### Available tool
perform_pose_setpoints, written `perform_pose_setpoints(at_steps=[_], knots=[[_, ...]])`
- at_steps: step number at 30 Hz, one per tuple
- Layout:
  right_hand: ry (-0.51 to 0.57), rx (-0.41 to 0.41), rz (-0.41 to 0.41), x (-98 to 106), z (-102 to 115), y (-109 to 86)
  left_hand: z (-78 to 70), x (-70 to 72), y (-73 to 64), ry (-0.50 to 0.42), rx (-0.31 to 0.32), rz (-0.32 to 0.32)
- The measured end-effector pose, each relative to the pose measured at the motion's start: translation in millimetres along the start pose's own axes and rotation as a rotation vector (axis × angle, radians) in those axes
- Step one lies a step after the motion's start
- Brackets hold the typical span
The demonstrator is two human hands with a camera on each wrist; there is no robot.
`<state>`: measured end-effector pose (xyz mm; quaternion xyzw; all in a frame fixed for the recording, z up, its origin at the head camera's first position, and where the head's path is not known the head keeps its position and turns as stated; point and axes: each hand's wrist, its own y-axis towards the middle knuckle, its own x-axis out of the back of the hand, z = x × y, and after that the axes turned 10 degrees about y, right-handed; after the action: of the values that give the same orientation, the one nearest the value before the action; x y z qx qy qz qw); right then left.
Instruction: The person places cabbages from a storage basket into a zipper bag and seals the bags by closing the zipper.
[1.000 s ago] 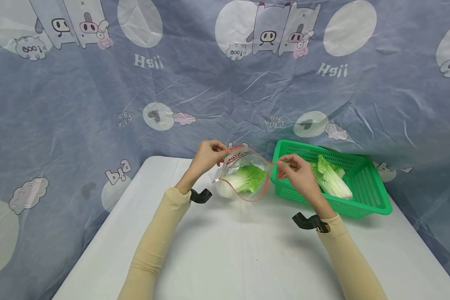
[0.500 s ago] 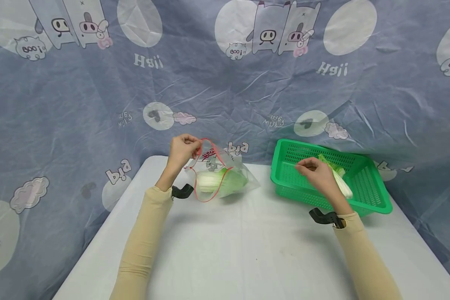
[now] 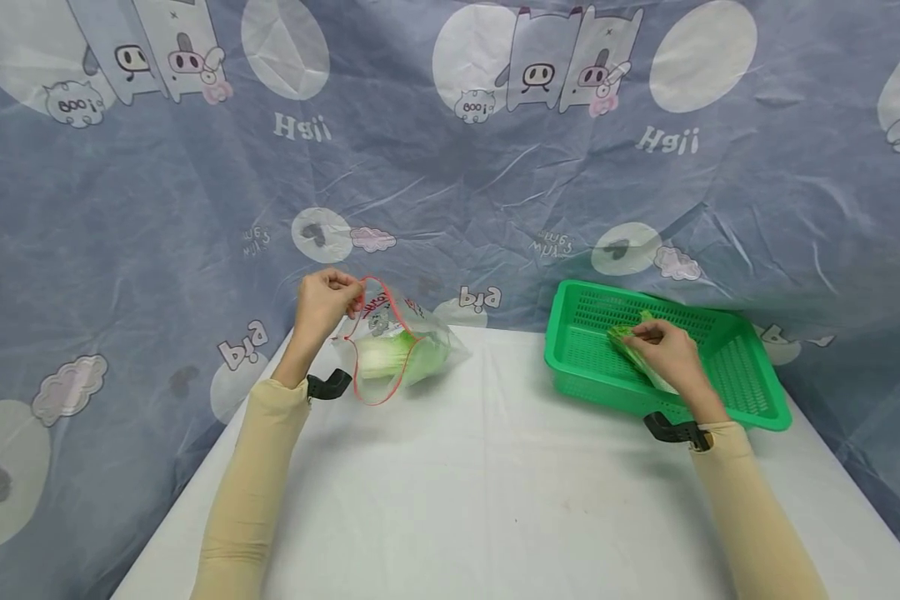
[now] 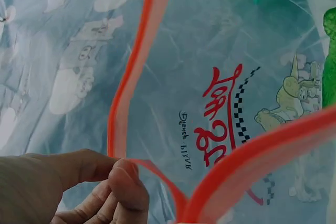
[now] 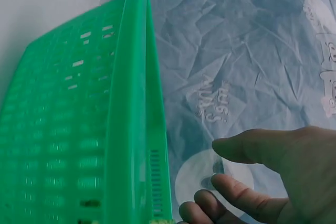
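Note:
My left hand [image 3: 325, 304] pinches the red-edged mouth of a clear zip bag [image 3: 420, 315] between thumb and forefinger; the left wrist view shows this grip on the red rim [image 4: 126, 93] closely. Inside the bag lies a napa cabbage [image 3: 378, 358], pale stem toward the mouth, green leaves deeper in. The bag's mouth gapes toward the left. Over the green basket [image 3: 607, 395], my right hand [image 3: 667, 350] hovers at another napa cabbage [image 3: 622, 340], partly hiding it. In the right wrist view its thumb and fingers stand apart with nothing between them; whether they touch the cabbage cannot be seen.
A white-covered table [image 3: 487, 500] carries the bag on the left and the basket at the back right. Right behind it hangs a blue-grey printed curtain [image 3: 450, 183]. The basket's raised rim [image 5: 128, 103] stands beside the right hand.
The right hand has let go of the bag's rim and moved right, over the basket. The left hand has drawn the bag with its cabbage to the left.

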<state>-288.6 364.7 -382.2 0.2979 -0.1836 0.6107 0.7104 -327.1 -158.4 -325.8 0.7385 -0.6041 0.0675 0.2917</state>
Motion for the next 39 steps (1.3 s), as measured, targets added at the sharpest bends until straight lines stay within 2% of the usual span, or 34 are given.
perform_pose_setpoints(at_steps=[3, 5, 8, 12, 16, 23, 28, 33, 39], knots=[[-0.033, -0.023, 0.024, 7.0, -3.6, 2.3, -6.3, -0.6, -9.9, 0.064, -0.033, 0.056], [-0.051, -0.062, 0.071, 13.3, -5.1, 4.2, -12.2, -2.0, -18.8, 0.098, -0.053, 0.106], [-0.093, -0.130, 0.147, 23.8, -8.9, 8.4, -24.2, -7.1, -33.6, 0.126, -0.077, 0.216], [-0.152, -0.210, 0.239, 37.1, -16.1, 14.1, -42.0, -22.2, -52.0, 0.137, -0.106, 0.330], [-0.187, -0.266, 0.310, 45.7, -22.3, 19.5, -57.4, -41.9, -66.2, 0.114, -0.118, 0.398], [-0.236, -0.319, 0.424, 51.9, -36.3, 35.7, -70.3, -78.0, -76.4, 0.049, -0.147, 0.464], [-0.251, -0.340, 0.488, 50.4, -45.9, 47.5, -72.2, -95.6, -79.8, 0.027, -0.149, 0.486], [-0.282, -0.336, 0.504, 50.4, -50.9, 54.0, -72.8, -104.1, -81.0, 0.011, -0.128, 0.490], [-0.292, -0.314, 0.490, 52.5, -53.3, 55.0, -73.1, -105.9, -81.0, 0.013, -0.127, 0.496]])
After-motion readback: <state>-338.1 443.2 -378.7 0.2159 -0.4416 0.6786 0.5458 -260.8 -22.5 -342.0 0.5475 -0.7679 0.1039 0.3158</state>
